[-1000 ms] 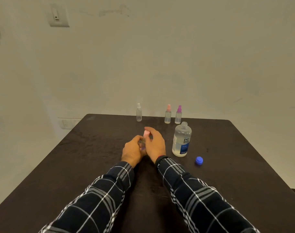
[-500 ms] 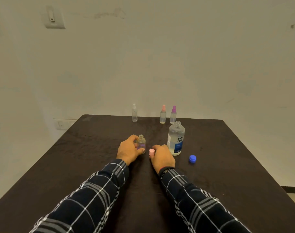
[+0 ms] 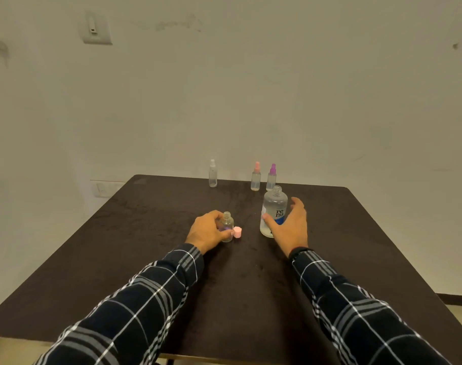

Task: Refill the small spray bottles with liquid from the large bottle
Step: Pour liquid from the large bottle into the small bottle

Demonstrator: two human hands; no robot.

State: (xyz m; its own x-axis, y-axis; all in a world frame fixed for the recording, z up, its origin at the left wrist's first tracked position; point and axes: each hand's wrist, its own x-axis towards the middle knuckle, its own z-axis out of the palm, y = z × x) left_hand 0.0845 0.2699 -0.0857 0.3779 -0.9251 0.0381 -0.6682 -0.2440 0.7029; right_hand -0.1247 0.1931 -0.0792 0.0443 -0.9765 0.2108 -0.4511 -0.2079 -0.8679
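My left hand (image 3: pixel 207 231) grips a small clear bottle (image 3: pixel 227 225) that stands uncapped on the dark table (image 3: pixel 145 233). Its pink cap (image 3: pixel 237 232) lies on the table just right of it. The large clear bottle (image 3: pixel 274 206) with a blue label stands open to the right. My right hand (image 3: pixel 290 227) is spread open around that bottle's near right side, thumb by the label; contact is unclear. Three small spray bottles stand at the far edge: white-topped (image 3: pixel 212 173), pink-topped (image 3: pixel 256 177) and purple-topped (image 3: pixel 271 177).
The blue cap seen earlier is hidden behind my right hand. The table's far edge meets a plain wall with a socket (image 3: pixel 102 189) low at left. My plaid sleeves (image 3: pixel 356 312) cross the near half of the table.
My right hand set the pink cap down beside the small bottle, let go of it and moved right, opening around the large bottle. My left hand kept its hold.
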